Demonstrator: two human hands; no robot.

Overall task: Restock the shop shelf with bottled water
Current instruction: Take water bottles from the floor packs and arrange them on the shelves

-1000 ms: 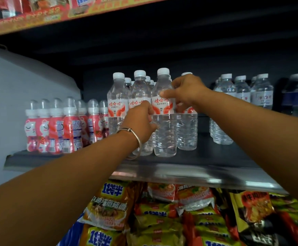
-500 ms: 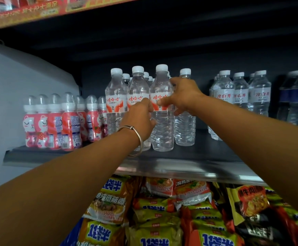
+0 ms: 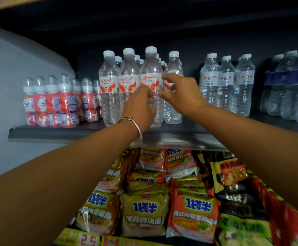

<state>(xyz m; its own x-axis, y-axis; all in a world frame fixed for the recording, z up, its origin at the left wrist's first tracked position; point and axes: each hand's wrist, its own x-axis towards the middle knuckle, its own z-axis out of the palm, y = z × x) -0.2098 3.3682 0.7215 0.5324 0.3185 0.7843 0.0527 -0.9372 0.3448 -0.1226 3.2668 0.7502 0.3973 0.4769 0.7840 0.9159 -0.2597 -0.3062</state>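
The bottled water I am restocking stands upright on the dark shop shelf (image 3: 77, 129), in a block of clear bottles with red-and-white labels. The front-row bottle (image 3: 151, 80) third from the left is the one I am handling. My left hand (image 3: 140, 108) is curled around its lower body, below the label, a silver bracelet (image 3: 133, 124) on that wrist. My right hand (image 3: 180, 94) is just beside it, fingers loosely spread and lightly bent, touching or nearly touching the bottle's right side; I cannot tell whether it truly grips. Behind it stands a fourth bottle (image 3: 174, 68), set slightly back from the row. I judge that I am seating and straightening this bottle in line with its neighbours. The next move likely calls for letting go gently so nothing tips, then fetching more. To the left stand small pink drink bottles (image 3: 52, 103); to the right, other water with white labels (image 3: 225, 80). Below lie noodle packets (image 3: 144, 215).
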